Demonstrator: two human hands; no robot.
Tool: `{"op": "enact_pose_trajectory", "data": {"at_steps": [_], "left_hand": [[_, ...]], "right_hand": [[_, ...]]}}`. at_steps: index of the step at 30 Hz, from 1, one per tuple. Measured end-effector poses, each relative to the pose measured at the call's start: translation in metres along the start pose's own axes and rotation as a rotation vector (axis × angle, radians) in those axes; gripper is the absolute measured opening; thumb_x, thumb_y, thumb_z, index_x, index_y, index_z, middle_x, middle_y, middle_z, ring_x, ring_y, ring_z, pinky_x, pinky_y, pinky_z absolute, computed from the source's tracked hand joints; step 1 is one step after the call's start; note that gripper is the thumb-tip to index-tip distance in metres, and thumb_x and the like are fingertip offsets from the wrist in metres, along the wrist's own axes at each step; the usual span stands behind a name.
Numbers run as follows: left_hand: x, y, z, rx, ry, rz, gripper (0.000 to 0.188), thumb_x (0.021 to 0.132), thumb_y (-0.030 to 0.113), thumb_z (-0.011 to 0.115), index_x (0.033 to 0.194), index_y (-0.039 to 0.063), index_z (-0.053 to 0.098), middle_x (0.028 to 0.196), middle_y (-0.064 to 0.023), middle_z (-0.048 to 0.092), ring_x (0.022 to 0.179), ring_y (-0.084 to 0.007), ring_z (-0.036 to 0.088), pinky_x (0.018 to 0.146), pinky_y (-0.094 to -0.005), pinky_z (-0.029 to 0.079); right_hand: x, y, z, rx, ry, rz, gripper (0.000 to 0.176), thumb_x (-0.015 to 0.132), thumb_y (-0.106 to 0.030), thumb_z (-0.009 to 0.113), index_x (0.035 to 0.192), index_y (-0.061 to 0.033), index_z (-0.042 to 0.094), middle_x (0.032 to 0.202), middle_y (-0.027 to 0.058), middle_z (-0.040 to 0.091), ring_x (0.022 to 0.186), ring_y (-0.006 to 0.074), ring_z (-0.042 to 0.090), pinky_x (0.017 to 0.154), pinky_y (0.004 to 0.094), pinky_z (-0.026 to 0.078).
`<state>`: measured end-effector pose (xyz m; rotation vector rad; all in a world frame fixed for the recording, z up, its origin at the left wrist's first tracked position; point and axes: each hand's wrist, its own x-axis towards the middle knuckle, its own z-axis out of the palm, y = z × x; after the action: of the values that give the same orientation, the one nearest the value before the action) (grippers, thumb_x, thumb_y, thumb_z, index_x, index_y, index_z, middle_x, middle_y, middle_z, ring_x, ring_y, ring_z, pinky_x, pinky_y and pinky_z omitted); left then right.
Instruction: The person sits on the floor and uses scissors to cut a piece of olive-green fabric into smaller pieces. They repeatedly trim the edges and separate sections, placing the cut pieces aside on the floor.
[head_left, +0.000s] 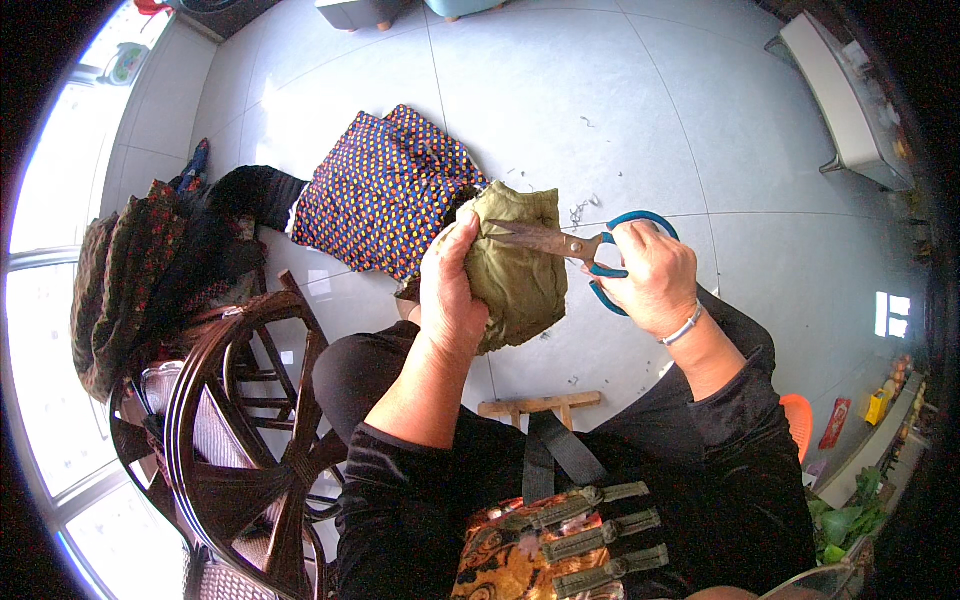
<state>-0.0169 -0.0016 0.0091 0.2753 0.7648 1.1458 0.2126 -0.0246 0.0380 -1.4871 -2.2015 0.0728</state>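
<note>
My right hand (651, 279) grips a pair of scissors (546, 238) by its blue handles. The brownish, worn blades point left and lie over an olive-green piece of fabric (521, 289). My left hand (452, 289) pinches that fabric at its left side, with the thumb near the blade tips. Beside it spreads a dark blue cloth with small orange, red and yellow shapes (382, 195). Its right end meets the green fabric behind my left hand; how they join is hidden.
A dark woven chair (247, 480) stands at left, with piled clothes (142, 285) beyond it. Thread scraps (581, 210) lie on the tiled floor (540, 97). A wooden stool (540, 403) shows between my legs. Green leaves (844, 521) and an orange plastic item (796, 424) are at lower right.
</note>
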Motion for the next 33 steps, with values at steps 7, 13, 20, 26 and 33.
{"op": "enact_pose_trajectory", "data": {"at_steps": [7, 13, 20, 26, 33], "left_hand": [[-0.001, -0.001, 0.003, 0.075, 0.027, -0.006, 0.037, 0.095, 0.029, 0.056, 0.123, 0.004, 0.057, 0.116, -0.0118, 0.064, 0.104, -0.0254, 0.063, 0.094, -0.0408, 0.049], [-0.004, 0.003, 0.004, 0.013, -0.004, 0.017, 0.038, 0.095, 0.029, 0.055, 0.123, 0.004, 0.057, 0.116, -0.0114, 0.064, 0.103, -0.0251, 0.063, 0.093, -0.0402, 0.049], [-0.002, 0.001, 0.001, -0.029, 0.010, 0.006, 0.038, 0.095, 0.030, 0.054, 0.125, 0.006, 0.056, 0.119, -0.0121, 0.063, 0.108, -0.0264, 0.061, 0.097, -0.0425, 0.048], [-0.002, 0.000, 0.000, -0.018, 0.060, 0.022, 0.040, 0.095, 0.030, 0.055, 0.125, 0.004, 0.055, 0.119, -0.0127, 0.063, 0.107, -0.0273, 0.062, 0.097, -0.0428, 0.048], [-0.003, 0.000, 0.003, 0.002, 0.026, 0.051, 0.039, 0.094, 0.028, 0.056, 0.124, 0.003, 0.056, 0.117, -0.0121, 0.064, 0.106, -0.0259, 0.062, 0.096, -0.0411, 0.048]], "right_hand": [[-0.005, -0.009, 0.005, 0.308, -0.179, 0.315, 0.046, 0.065, -0.037, 0.086, 0.080, -0.0085, 0.054, 0.067, 0.0054, 0.063, 0.061, 0.0261, 0.064, 0.056, 0.0389, 0.048], [-0.003, -0.007, 0.003, 0.182, -0.108, 0.202, 0.047, 0.064, -0.034, 0.088, 0.084, -0.0066, 0.055, 0.068, 0.0048, 0.060, 0.058, 0.0208, 0.059, 0.053, 0.0344, 0.047], [-0.001, 0.000, -0.001, 0.044, -0.004, 0.080, 0.045, 0.063, -0.028, 0.088, 0.088, -0.0063, 0.057, 0.067, 0.0037, 0.055, 0.055, 0.0194, 0.056, 0.050, 0.0325, 0.046], [0.000, 0.003, -0.005, 0.003, 0.012, 0.043, 0.047, 0.060, -0.022, 0.089, 0.091, -0.0065, 0.056, 0.068, 0.0038, 0.054, 0.055, 0.0188, 0.056, 0.049, 0.0317, 0.045], [0.000, 0.003, -0.007, -0.047, 0.029, 0.022, 0.047, 0.059, -0.018, 0.088, 0.091, -0.0059, 0.057, 0.072, 0.0060, 0.058, 0.060, 0.0214, 0.060, 0.052, 0.0326, 0.048]]}}
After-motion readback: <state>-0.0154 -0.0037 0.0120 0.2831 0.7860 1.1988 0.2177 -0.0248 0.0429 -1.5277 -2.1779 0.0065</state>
